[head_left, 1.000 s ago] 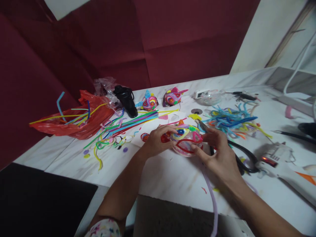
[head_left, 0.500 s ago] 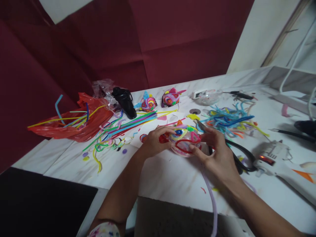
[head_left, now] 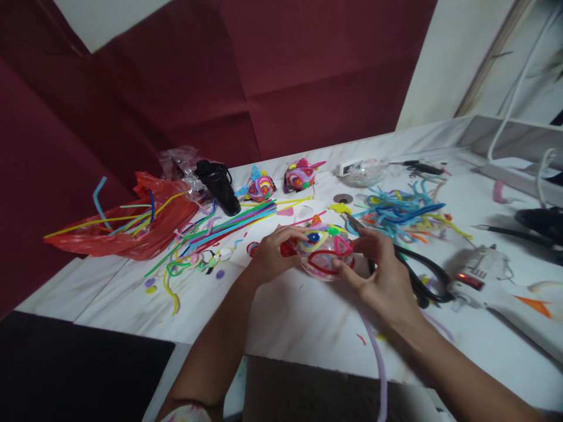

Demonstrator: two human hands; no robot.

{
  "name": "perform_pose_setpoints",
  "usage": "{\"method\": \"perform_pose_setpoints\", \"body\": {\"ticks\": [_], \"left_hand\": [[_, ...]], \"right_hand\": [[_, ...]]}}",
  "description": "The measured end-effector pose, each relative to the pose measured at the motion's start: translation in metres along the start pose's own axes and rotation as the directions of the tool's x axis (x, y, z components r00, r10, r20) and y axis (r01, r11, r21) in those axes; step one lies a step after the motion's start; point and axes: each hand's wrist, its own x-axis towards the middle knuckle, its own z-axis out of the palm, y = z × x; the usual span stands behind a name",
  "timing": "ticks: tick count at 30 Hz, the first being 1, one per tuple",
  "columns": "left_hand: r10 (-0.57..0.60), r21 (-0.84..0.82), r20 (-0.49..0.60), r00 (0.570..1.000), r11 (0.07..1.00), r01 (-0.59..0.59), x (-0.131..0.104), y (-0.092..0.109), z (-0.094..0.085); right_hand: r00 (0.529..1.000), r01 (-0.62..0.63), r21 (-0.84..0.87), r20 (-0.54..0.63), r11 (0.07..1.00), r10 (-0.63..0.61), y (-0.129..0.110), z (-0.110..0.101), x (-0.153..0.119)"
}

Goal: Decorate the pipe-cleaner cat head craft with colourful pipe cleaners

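Note:
Between my two hands is a clear round fish ornament (head_left: 324,249) covered with coloured pipe-cleaner loops in red, yellow, pink and blue, with an orange tuft on top. My left hand (head_left: 275,253) grips its left end, fingers above and thumb in front. On the right side my right hand (head_left: 373,266) holds it, thumb pressed on the red outline at the front. A lilac pipe cleaner (head_left: 376,351) trails from under my right hand over the table edge. Black-handled scissors (head_left: 422,275) lie behind my right hand, partly hidden by it.
Two finished-looking fish ornaments (head_left: 299,174) stand at the back beside a black bottle (head_left: 220,187). A red plastic bag (head_left: 158,237) with pipe cleaners lies left. Right are a tangle of pipe cleaners (head_left: 391,208) and a white glue gun (head_left: 505,299) with a glowing red light.
The view has shifted slightly, so most things on the table sit a little further left. Both hands keep their hold on the fish ornament, with hardly any movement.

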Motion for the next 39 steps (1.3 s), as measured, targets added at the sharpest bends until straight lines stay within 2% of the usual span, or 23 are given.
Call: {"method": "perform_pose_setpoints", "body": {"ticks": [12,20,25,39], "left_hand": [[0.006,0.001,0.003,1.0,1.0,-0.006,0.0011,0.0011,-0.0014],[-0.025,-0.025,0.01,1.0,0.999,0.026,0.0008,0.0008,-0.0018],[0.009,-0.03,0.033,0.999,1.0,-0.008,0.0004,-0.0014,-0.0042],[0.002,-0.005,0.025,1.0,1.0,-0.002,0.0003,0.0003,-0.0033]], "right_hand": [[0.998,0.059,-0.02,-0.029,0.998,-0.059,0.0,0.0017,-0.0016],[1.0,-0.01,0.007,-0.002,1.0,0.01,-0.0002,0.0013,-0.0011],[1.0,-0.026,0.009,0.001,1.0,0.026,-0.0009,0.0004,-0.0015],[1.0,0.016,0.003,-0.022,1.0,-0.016,-0.002,0.0012,-0.001]]}}
